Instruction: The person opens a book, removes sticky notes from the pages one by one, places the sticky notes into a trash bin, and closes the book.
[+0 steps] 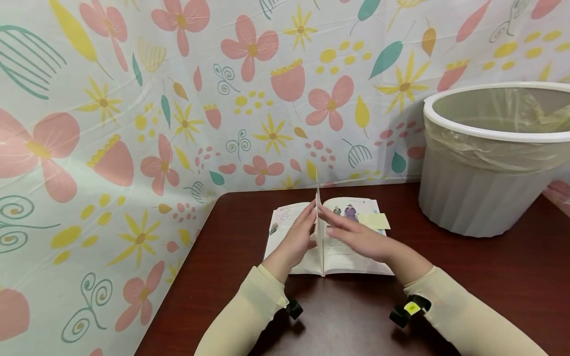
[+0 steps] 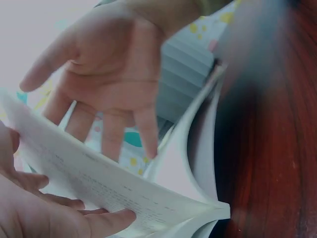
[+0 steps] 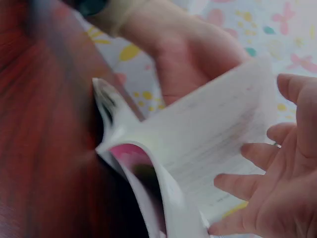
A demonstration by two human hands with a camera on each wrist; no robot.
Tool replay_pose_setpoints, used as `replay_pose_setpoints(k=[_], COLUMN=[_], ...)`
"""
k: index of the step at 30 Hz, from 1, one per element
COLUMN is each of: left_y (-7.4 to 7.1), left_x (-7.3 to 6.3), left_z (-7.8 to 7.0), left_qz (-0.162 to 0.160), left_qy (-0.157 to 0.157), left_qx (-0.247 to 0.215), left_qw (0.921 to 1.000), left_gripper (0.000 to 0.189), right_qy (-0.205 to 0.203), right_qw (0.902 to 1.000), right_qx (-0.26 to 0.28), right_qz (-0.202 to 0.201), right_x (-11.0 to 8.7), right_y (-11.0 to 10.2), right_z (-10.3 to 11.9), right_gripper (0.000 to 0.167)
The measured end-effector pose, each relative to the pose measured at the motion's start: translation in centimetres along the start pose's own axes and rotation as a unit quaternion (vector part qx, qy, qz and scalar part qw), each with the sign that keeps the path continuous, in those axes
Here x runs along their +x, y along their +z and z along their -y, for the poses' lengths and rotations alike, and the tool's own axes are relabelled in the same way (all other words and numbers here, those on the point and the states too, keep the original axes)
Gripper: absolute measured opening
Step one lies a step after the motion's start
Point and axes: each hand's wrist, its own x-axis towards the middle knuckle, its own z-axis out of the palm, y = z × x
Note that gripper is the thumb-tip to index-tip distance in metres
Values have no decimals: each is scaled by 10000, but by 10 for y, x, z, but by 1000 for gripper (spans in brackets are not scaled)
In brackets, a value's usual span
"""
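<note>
An open book [image 1: 352, 257] lies on the dark red-brown table, with printed text and a small picture of figures on its right page. One page [image 3: 213, 134] stands upright from the spine, seen almost edge-on in the head view. My left hand [image 1: 294, 244] is on the left side of this page, its extended fingers against the paper. On the opposite side is my right hand [image 1: 362, 240], palm facing the page and fingers spread, fingertips close to the paper. A pale yellow sticky note [image 1: 375, 221] sticks out past the book's right edge.
A grey waste bin [image 1: 481, 193] with a white rim and a clear liner stands at the table's right. Behind and to the left hangs a flower-patterned sheet [image 1: 276, 128]. Dark table surface [image 1: 222, 277] extends left of the book. Each wrist carries a black band.
</note>
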Motion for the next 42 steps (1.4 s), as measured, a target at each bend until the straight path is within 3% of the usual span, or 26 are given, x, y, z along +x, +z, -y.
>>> replay_pose_setpoints(k=[8,15,20,25,30,36,42], left_y=[-22,-55,-83,-108,-119,-118,-111], left_x=[-2,0,1,5,10,14,12], left_z=[-12,-20,-22,-16,-4,8,9], left_qz=[154,-253,-485,-982,-1212,-932,-717], left_qy=[517,371,152,-10,-180,-401,-791], left_qx=[-1054,-1419,-1357,-1300,-856,138,1356], left_qw=[9930,9889,9895,9866,9888,9947,9850], left_gripper=[54,52,57,55,50,53,62], right_qy=[-199,0,225,216,160,77,-25], right_qw=[9851,9673,9579,9494,9464,9532,9663], right_qx=[-1703,-2522,-2845,-3091,-3140,-2876,-2467], right_qz=[133,264,328,507,740,934,739], right_x=[2,-1,-3,-3,-4,-3,-2], right_y=[34,50,55,56,52,47,29], right_z=[-8,-16,-20,-22,-24,-27,-30], right_gripper=[69,68,67,65,62,56,54])
